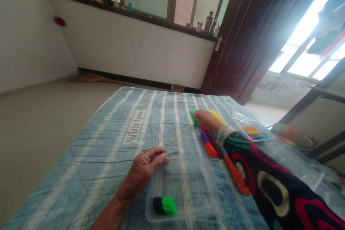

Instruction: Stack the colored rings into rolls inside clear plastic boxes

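While your left hand [148, 165] is half-curled at the rim of the clear plastic box [195, 188], lower center, your right hand [205, 119] covers the green stick [195, 122], right of center; can't tell if either's gripping.

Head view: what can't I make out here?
All in the head view:
Right hand: whether it grips the green piece; its back hides the fingertips.
Left hand: whether it grips the clear box; blurred there.
Right sleeve: upper end, cut off by the picture's edge.
Silver bottle: any lettering, too small.
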Demonstrator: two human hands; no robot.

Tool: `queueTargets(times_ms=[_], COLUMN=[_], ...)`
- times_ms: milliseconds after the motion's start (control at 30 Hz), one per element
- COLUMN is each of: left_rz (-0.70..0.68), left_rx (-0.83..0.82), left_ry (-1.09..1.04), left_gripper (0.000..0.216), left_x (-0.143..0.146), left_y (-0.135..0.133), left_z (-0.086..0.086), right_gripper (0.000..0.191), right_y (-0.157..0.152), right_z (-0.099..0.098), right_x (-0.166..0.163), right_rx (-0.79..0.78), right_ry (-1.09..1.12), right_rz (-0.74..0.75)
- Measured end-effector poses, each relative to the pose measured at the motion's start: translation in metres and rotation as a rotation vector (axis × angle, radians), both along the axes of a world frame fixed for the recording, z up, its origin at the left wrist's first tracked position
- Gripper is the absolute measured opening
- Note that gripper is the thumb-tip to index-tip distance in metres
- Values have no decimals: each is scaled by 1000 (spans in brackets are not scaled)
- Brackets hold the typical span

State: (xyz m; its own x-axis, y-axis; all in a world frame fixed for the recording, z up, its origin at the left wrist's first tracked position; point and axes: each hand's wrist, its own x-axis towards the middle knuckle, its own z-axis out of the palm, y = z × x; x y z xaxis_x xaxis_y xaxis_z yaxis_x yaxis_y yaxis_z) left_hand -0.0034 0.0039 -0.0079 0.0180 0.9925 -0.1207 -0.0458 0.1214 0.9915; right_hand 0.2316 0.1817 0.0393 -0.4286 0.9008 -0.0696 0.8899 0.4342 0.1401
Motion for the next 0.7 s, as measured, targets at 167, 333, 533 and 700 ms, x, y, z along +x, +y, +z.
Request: queueTargets(times_ms=[167,333,533,700], left_rz=[-10,-24,-31,-36], left_rx=[0,10,26,35], left_ry=[-13,-17,-32,-25], left_gripper=[27,26,25,23], left_x=[0,-2,1,5], left_y=[-2,-1,-1,-3], left_z=[0,-2,-1,1], right_gripper=[27,27,17,13], right_y=[-5,-3,-28,-99], right_z=[3,1,23,42], right_x=[-6,-6,-10,-17], right_rx=[-19,-17,-37,-257], right_ry=[-29,5,107,356], right_rz=[-5,11,124,409])
